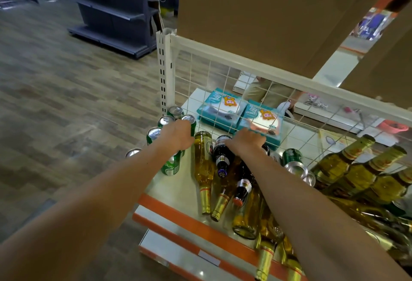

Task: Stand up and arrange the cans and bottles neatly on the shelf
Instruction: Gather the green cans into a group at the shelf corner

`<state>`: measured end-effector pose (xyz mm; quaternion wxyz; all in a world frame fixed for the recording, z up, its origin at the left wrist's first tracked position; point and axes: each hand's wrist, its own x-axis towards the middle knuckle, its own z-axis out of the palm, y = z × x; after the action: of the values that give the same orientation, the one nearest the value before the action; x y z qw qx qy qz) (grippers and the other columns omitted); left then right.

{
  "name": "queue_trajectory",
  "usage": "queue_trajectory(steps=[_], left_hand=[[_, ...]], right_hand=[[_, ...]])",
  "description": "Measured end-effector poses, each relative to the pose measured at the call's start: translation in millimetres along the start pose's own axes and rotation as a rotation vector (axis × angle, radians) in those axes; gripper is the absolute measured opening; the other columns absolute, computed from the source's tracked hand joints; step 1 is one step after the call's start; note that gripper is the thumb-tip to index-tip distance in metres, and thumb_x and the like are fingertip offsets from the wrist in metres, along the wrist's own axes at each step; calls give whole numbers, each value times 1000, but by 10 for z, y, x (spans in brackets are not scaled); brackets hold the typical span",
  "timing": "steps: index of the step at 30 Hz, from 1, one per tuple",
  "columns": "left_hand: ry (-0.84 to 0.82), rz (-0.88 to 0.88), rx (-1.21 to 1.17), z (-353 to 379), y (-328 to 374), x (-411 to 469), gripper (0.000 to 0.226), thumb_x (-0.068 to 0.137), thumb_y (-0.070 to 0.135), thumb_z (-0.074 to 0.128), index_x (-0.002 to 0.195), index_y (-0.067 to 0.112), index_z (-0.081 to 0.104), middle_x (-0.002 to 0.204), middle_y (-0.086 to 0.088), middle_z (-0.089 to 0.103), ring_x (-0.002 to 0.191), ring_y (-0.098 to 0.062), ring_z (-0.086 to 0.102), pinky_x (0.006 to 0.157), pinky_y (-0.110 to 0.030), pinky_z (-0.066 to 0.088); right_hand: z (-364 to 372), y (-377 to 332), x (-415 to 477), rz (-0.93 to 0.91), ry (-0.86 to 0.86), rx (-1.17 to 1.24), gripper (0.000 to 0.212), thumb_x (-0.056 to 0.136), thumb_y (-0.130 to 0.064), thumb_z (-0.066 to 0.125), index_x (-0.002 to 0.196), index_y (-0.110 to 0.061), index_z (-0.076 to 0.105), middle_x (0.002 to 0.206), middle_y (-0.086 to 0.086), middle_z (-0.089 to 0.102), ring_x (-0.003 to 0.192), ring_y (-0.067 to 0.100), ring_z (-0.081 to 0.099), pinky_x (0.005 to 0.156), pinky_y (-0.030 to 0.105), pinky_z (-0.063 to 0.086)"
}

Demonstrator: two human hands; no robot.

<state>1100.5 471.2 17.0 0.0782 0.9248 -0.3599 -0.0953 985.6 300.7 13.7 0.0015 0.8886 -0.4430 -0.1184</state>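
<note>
Several green cans (154,134) stand upright at the left end of the cream shelf (178,189). My left hand (178,134) is closed over the top of one green can (171,165) among them. Clear golden bottles (203,164) and dark bottles (223,160) lie on their sides in the middle, necks toward me. My right hand (246,141) grips the base end of a lying dark bottle (244,183) close to the wire grid. More golden bottles (356,169) lean in a heap at the right, with cans (296,167) lying beside them.
A white wire grid back panel (223,93) and a slotted post (163,68) bound the shelf. Teal boxes (219,107) lie behind the grid. The orange-edged shelf front (178,216) faces me. A brown board (256,13) hangs overhead. Dark shelving (111,8) stands across the wooden floor.
</note>
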Motion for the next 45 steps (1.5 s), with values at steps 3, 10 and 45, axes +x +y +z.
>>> queue_trajectory(steps=[3,10,45], left_hand=[[30,28,-11,51,19,45,21,93,33,59,97,13,60,79,-3,55,83,-25,59,65,-35,48],[8,43,8,82,108,52,22,93,34,58,95,13,63,90,-6,62,84,-26,63,75,-39,55],[-166,-91,-467,-529,-509,-641,31,74,40,83,82,19,62,86,-7,67,75,-16,61,61,-27,50]], right_hand=[[-68,-9,59,16,-46,23,56,93,-60,46,119,-13,59,115,5,62,105,25,56,78,35,34],[-177,-66,201,73,-175,142,49,85,-49,61,120,-15,57,96,2,58,85,22,52,74,30,40],[-238,-735,-890,-706,-388,678,68,81,-14,79,140,-16,48,122,-3,63,108,13,61,97,32,51]])
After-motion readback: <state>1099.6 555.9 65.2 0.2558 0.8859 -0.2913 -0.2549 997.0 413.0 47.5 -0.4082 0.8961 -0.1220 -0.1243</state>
